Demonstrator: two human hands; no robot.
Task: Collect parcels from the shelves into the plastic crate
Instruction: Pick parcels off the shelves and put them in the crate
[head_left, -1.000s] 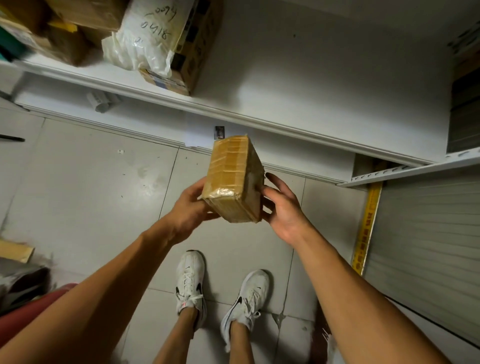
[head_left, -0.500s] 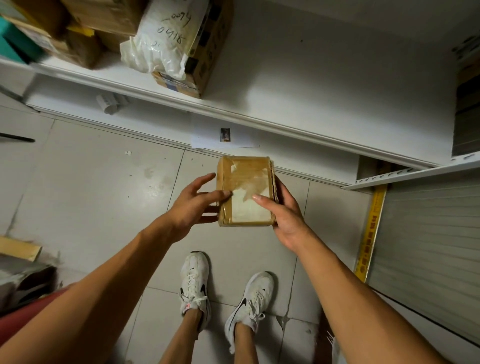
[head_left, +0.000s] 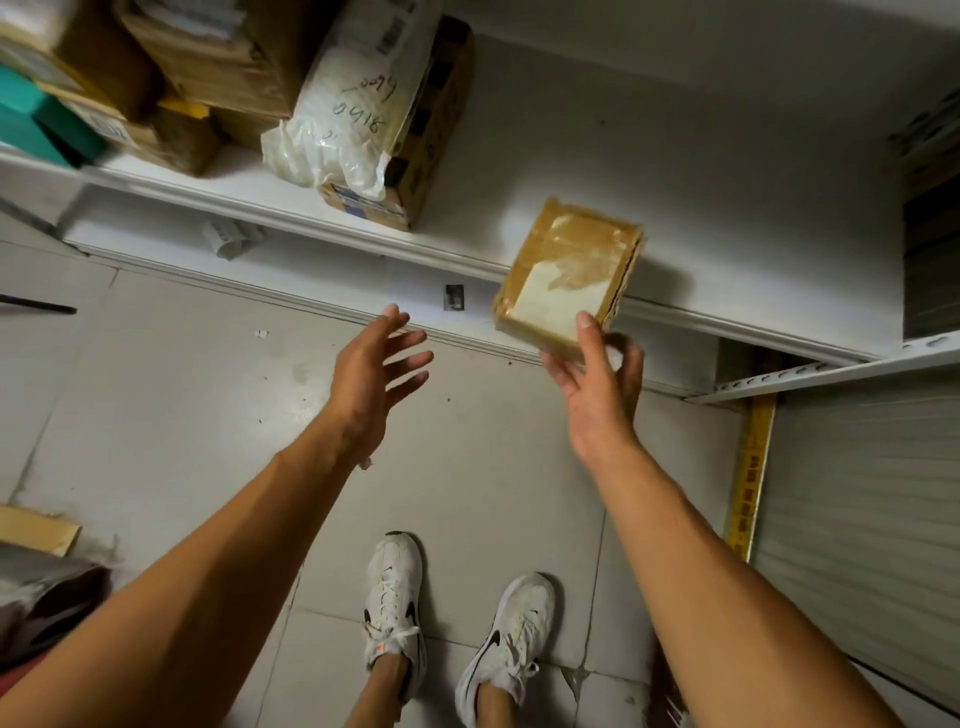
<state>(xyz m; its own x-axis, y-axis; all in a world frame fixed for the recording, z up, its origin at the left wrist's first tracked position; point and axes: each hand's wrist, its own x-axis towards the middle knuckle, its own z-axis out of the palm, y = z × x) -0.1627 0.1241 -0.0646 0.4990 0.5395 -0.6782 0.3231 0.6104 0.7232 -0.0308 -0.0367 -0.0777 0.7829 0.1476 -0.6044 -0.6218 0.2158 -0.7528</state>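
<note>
**Dim, warm indoor light with wide-angle bending and soft edges**

The scene is dimly and evenly lit from above, with a slightly yellow cast. The tape-wrapped brown cardboard parcel (head_left: 569, 273) throws a soft dark shadow to its right on the white metal shelf (head_left: 727, 171), and its glossy tape shows a pale sheen. The stacked brown cardboard boxes (head_left: 208, 57) at upper left are smeared with blur. Shelf edges curve from lens distortion. The grey tiled floor (head_left: 171, 395) and the corners fall darker.
</note>
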